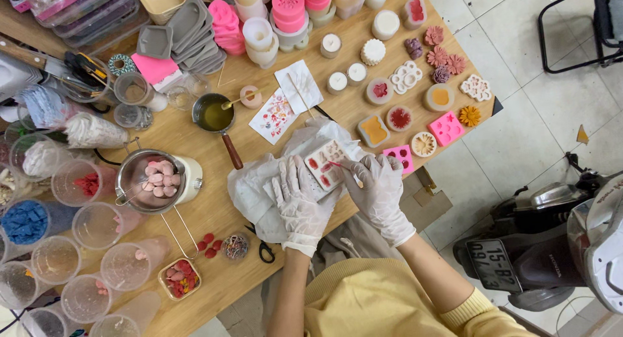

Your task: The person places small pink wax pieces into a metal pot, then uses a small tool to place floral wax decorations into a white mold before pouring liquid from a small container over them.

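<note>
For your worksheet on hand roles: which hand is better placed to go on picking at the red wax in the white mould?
Probably the right hand: its fingers pinch a thin pink stick whose tip is on the white mould. The left hand is steadying that mould over the crumpled paper.

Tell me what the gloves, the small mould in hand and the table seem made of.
Left hand and right hand: thin whitish gloves, likely latex or vinyl, wrinkled. Mould: probably silicone, matte white, with red-filled cavities. Table: wood or wood laminate, with a light grain showing.
</note>
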